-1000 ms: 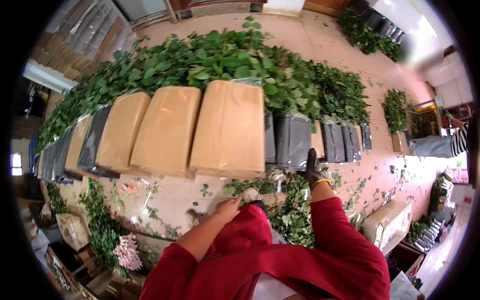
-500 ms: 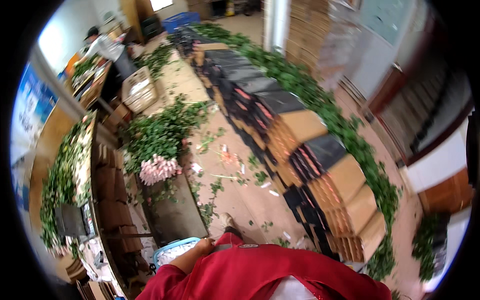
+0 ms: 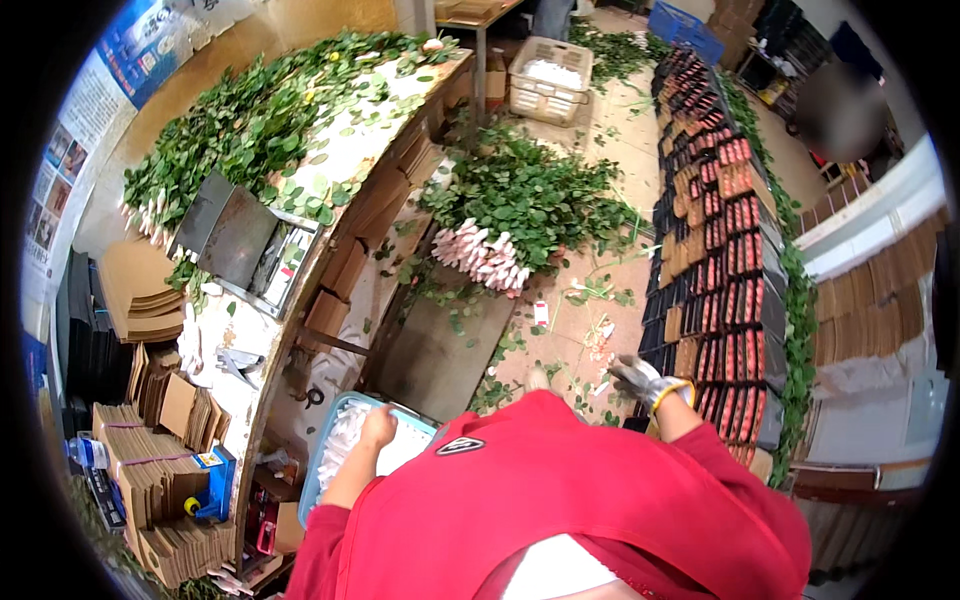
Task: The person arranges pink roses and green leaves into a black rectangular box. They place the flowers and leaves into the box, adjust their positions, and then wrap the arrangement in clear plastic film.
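My bare left hand point(image 3: 378, 428) is closed at the far rim of a light-blue basin point(image 3: 308, 470) full of small white pieces, apparently gripping that rim. The fingertips are hidden behind the knuckles. To the right, my right hand point(image 3: 645, 383) wears a grey-and-white glove with a yellow cuff. Its fingers stretch forward, apart, and nothing shows in them. Beside it runs a long row of flat cardboard and black packs point(image 3: 715, 345) with pinkish heads showing at their ends. Ahead lies a big heap of leafy flower stems point(image 3: 540, 195), its pale pink heads point(image 3: 480, 258) toward me.
A worktable point(image 3: 340, 205) on the left bears more leafy stems point(image 3: 230, 140), a grey metal box point(image 3: 235, 240) and stacked cardboard point(image 3: 160, 480). A beige crate point(image 3: 550, 85) stands farther off, near a person's legs point(image 3: 552, 20). Leaves and scraps litter the floor point(image 3: 575, 325).
My view has swung to the left, bringing the worktable closer into sight. My gloved right hand has come into view. My left hand remains at the basin.
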The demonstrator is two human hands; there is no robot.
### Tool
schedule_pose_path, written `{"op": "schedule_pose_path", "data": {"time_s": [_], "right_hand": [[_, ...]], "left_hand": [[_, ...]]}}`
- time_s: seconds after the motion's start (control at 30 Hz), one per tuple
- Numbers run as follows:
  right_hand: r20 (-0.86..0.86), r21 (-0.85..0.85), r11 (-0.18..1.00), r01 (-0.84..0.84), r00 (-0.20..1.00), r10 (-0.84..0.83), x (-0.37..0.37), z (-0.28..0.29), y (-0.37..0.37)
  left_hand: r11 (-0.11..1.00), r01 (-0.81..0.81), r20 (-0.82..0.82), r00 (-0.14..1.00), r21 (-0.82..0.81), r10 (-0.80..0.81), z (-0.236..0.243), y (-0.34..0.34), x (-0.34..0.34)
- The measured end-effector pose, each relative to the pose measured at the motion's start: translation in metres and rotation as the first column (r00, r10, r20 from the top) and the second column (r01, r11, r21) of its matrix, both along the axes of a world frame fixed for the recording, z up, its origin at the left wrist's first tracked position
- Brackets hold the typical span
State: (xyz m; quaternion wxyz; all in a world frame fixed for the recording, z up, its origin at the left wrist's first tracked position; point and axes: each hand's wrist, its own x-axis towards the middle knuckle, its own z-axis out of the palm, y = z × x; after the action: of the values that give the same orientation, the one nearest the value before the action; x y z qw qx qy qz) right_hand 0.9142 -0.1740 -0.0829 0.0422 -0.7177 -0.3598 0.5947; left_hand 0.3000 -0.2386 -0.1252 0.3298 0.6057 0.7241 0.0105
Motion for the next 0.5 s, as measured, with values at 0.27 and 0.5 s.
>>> {"op": "schedule_pose_path", "data": {"time_s": [0.27,0.5], "right_hand": [[0.212,-0.029,0.752,-0.658,0.731,0.648,-0.109,-0.062,0.216],[0.345,0.007,0.608,-0.794,0.573,0.743,-0.142,-0.136,0.42]], "left_hand": [[0.879,-0.168,0.008,0.981,-0.447,0.192,-0.051,-0.053,0.024],[0.849,-0.255,0.096,0.938,-0.462,0.334,-0.043,0.059,0.069]]}}
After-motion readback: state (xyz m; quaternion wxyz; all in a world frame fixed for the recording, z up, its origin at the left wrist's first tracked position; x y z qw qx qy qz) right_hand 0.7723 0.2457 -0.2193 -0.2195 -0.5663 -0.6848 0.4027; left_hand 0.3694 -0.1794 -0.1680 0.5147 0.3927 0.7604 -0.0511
